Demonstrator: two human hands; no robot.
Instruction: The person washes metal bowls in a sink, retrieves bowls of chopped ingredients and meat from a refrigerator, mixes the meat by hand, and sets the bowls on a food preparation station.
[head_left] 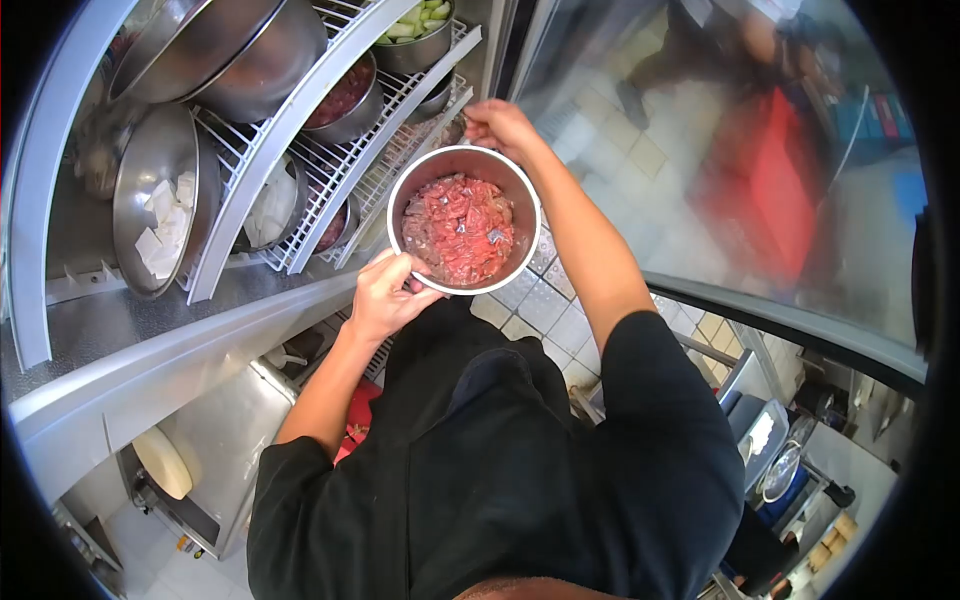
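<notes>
A round metal pot (393, 190) full of raw red meat (465, 225) is held upright in front of a refrigerator with wire shelves. My left hand (388, 290) grips the near left part of its rim, thumb over the edge. At the far side, beside the pot's upper right rim, my right hand (497, 128) has its fingers bent toward the shelf edge; the fingertips are partly hidden, and I cannot make out what they touch.
Wire shelves (350, 165) at the left hold metal bowls, one with white blocks (163, 228) and one with green pieces (425, 22). A glass door (600, 140) stands at the right, with a blurred person and a red object behind it.
</notes>
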